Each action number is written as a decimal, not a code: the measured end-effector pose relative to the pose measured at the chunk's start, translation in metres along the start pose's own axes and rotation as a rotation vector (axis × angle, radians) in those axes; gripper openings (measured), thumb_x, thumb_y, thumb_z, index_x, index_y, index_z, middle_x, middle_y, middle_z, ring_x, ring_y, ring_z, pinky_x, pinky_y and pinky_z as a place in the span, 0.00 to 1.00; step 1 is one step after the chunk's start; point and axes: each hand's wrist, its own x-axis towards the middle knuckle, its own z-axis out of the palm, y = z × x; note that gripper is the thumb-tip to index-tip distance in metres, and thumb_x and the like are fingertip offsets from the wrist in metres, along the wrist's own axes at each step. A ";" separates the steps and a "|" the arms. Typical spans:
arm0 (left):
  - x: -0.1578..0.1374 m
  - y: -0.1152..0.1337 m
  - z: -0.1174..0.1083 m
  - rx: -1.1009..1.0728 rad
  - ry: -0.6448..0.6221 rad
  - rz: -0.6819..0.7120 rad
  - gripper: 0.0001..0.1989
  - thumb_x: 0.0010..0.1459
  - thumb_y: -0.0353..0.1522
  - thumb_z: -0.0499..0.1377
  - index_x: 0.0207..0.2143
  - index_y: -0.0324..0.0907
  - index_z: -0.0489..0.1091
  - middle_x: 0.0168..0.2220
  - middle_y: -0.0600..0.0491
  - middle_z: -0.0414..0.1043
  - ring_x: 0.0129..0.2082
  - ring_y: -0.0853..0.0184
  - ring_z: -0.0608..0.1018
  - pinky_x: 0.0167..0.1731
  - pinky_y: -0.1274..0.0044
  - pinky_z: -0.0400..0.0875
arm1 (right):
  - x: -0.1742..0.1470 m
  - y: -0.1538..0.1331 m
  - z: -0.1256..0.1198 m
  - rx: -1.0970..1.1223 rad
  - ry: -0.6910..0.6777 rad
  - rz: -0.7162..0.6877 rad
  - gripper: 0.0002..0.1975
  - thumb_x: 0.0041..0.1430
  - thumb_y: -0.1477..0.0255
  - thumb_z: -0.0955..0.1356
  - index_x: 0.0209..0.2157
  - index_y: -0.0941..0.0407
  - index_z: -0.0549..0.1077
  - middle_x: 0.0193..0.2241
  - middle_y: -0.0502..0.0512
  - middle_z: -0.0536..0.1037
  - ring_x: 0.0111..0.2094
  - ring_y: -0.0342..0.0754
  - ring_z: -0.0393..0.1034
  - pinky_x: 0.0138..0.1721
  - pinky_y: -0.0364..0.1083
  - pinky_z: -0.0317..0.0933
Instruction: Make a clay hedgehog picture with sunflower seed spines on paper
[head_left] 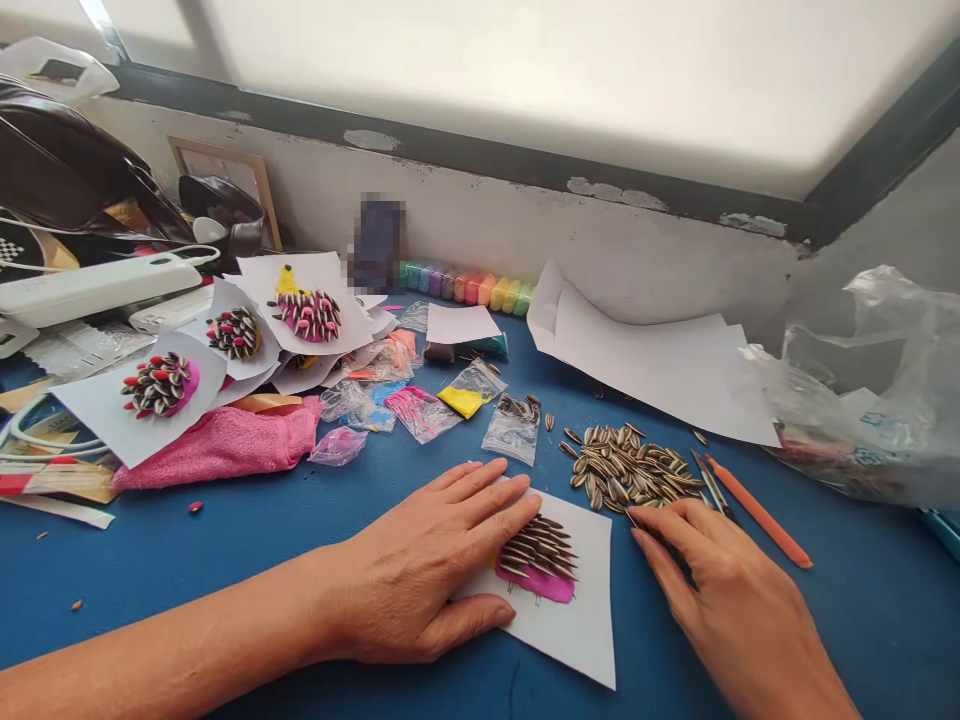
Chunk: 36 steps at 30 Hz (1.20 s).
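Observation:
My left hand (435, 560) lies flat with fingers stretched out, over the left part of a white paper sheet (577, 640). On that sheet is a magenta clay shape (551, 585) stuck with rows of striped sunflower seeds (544, 545); a bit of yellow clay shows beside my fingers. Short lines are drawn under the clay. At the near edge of a loose seed pile (626, 465), my right hand (720, 570) pinches a sunflower seed (634, 517) between thumb and forefinger. Something dark, partly hidden, shows beneath its curled fingers.
Finished-looking seed-and-clay figures (307, 315) on paper sit at the back left beside a pink cloth (225, 440). Small clay bags (465, 395) lie mid-table. An orange pen (761, 515) and a craft knife (716, 488) lie right of the seeds, near a plastic bag (885, 400).

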 end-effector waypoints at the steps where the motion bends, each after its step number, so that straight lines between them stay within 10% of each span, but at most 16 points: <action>1: 0.000 0.000 0.000 -0.001 0.004 0.002 0.36 0.65 0.41 0.58 0.70 0.38 0.50 0.70 0.42 0.52 0.71 0.47 0.54 0.67 0.54 0.52 | 0.000 0.000 0.002 -0.007 0.000 -0.003 0.24 0.72 0.57 0.55 0.35 0.51 0.78 0.29 0.50 0.78 0.27 0.43 0.76 0.21 0.42 0.65; 15: -0.001 -0.003 0.001 -0.018 0.010 0.005 0.36 0.65 0.41 0.57 0.70 0.40 0.50 0.70 0.42 0.52 0.70 0.46 0.54 0.67 0.53 0.51 | 0.000 0.007 0.002 0.016 -0.024 0.149 0.18 0.70 0.61 0.54 0.32 0.52 0.67 0.27 0.53 0.76 0.26 0.48 0.73 0.23 0.45 0.62; 30: -0.002 -0.006 0.006 -0.013 0.013 0.001 0.37 0.67 0.42 0.56 0.72 0.44 0.45 0.72 0.46 0.48 0.71 0.49 0.51 0.68 0.55 0.51 | -0.011 0.030 -0.009 -0.074 -0.067 0.245 0.20 0.68 0.59 0.56 0.36 0.50 0.76 0.28 0.52 0.81 0.17 0.48 0.69 0.19 0.47 0.60; 36: -0.001 -0.003 0.002 -0.032 -0.005 -0.009 0.37 0.66 0.41 0.57 0.71 0.43 0.47 0.71 0.44 0.49 0.71 0.47 0.52 0.67 0.53 0.51 | -0.004 0.025 -0.013 -0.033 -0.019 0.174 0.22 0.68 0.57 0.56 0.33 0.49 0.76 0.35 0.53 0.83 0.40 0.55 0.80 0.24 0.47 0.67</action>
